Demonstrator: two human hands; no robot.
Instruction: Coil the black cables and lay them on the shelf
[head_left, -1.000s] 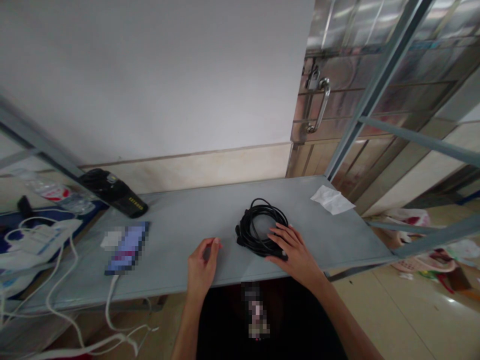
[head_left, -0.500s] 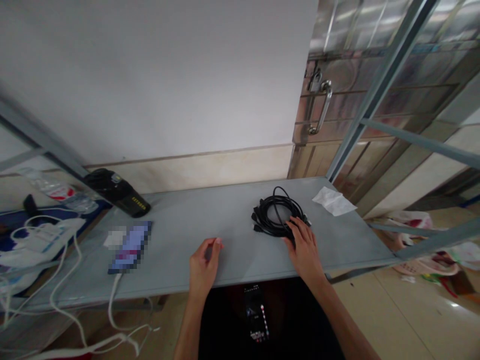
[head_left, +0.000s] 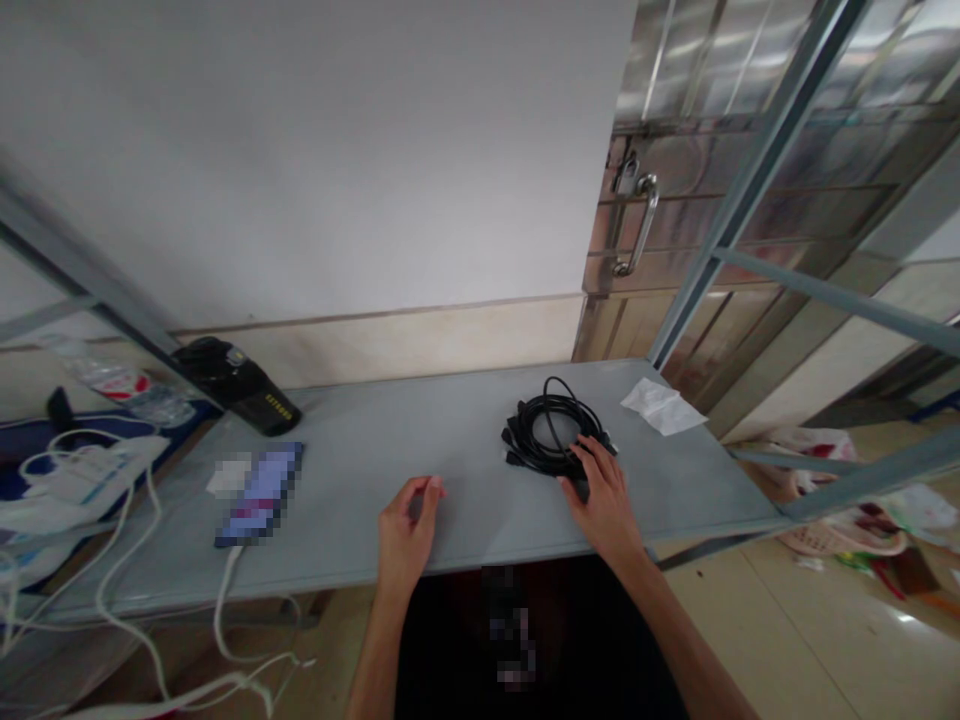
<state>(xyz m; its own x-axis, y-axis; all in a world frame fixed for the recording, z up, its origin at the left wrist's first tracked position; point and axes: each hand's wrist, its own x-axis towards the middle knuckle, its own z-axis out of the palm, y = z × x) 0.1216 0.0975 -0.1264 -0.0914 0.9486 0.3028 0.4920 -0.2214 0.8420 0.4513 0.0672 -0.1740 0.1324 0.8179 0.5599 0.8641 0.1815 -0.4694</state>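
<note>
A coil of black cables (head_left: 551,430) with several plugs at its left side lies on the grey table (head_left: 352,430). My right hand (head_left: 604,500) rests at the coil's lower right edge, fingers spread and touching the cables, not wrapped round them. Left of the coil and apart from it, my left hand (head_left: 409,525) is over the table's front part, its thumb and forefinger tips pressed together. Whether something small is between those fingertips cannot be made out.
A crumpled white tissue (head_left: 664,405) lies right of the coil. At the left are a phone (head_left: 262,490), a black bottle (head_left: 240,390), a clear plastic bottle (head_left: 124,385) and white cables (head_left: 154,510). Metal frame posts (head_left: 720,245) rise at both table ends.
My right hand has shifted very slightly left at the coil, its thumb a little further from the fingers. My left hand has kept its place and pose.
</note>
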